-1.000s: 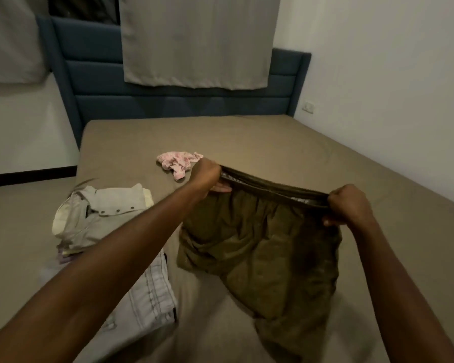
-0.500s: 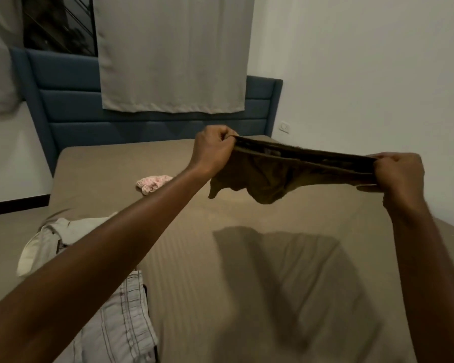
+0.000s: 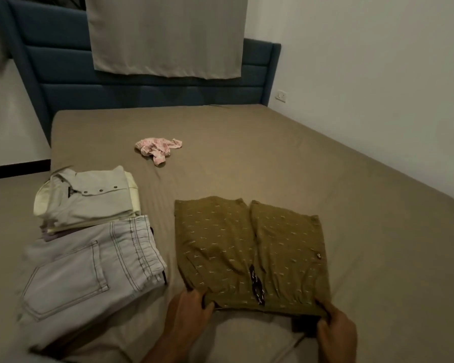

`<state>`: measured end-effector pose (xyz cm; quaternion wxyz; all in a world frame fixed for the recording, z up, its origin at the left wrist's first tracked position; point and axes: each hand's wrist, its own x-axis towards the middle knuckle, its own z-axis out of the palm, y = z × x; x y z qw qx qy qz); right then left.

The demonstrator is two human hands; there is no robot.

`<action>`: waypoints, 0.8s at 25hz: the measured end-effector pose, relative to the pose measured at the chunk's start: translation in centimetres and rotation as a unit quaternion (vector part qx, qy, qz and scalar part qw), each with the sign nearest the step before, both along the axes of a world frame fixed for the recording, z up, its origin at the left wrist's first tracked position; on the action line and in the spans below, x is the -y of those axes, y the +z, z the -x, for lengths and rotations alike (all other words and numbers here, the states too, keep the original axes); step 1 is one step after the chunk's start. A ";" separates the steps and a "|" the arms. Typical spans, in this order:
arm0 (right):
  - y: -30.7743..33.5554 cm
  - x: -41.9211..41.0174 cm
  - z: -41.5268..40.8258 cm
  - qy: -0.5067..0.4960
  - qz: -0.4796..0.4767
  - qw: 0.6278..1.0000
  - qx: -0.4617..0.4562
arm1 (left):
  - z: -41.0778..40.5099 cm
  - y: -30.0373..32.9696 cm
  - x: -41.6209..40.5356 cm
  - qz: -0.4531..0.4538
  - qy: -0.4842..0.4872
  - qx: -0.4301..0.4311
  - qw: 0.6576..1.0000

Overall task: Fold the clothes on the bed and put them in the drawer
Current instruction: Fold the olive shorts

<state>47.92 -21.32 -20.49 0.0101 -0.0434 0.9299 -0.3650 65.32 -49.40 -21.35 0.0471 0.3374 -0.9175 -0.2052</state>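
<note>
Both hands, left hand (image 3: 186,314) and right hand (image 3: 336,330), grip one olive shorts (image 3: 249,247); seemingly two folded garments (image 3: 89,231) beside.

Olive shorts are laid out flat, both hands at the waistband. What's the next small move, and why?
Probably fold the olive shorts in half lengthwise, carrying one leg over the other. They lie flat and spread on the bed, legs side by side, with the left hand and right hand gripping the waistband corners. The grey jeans beside them already lie folded.
</note>
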 end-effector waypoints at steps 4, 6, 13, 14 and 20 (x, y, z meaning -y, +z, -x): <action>-0.5 -1.0 -2.3 0.029 -0.095 0.995 0.011 | -2.8 -0.4 -1.4 0.031 0.010 -0.011 0.999; -1.3 -0.9 -3.1 0.060 -0.147 0.987 0.004 | -3.7 -0.4 -1.5 -0.010 0.000 -0.056 0.998; -0.7 11.4 -4.4 0.284 -0.085 0.951 -0.089 | -4.2 -1.0 -0.2 -0.438 0.219 -0.248 0.836; -0.7 14.4 -4.7 0.344 -0.064 0.933 -0.088 | -4.2 -1.3 0.1 -0.465 0.237 -0.266 0.810; -2.8 29.8 -4.5 0.504 -0.169 0.842 -0.090 | -4.2 -2.7 0.2 -0.554 0.239 -0.308 0.736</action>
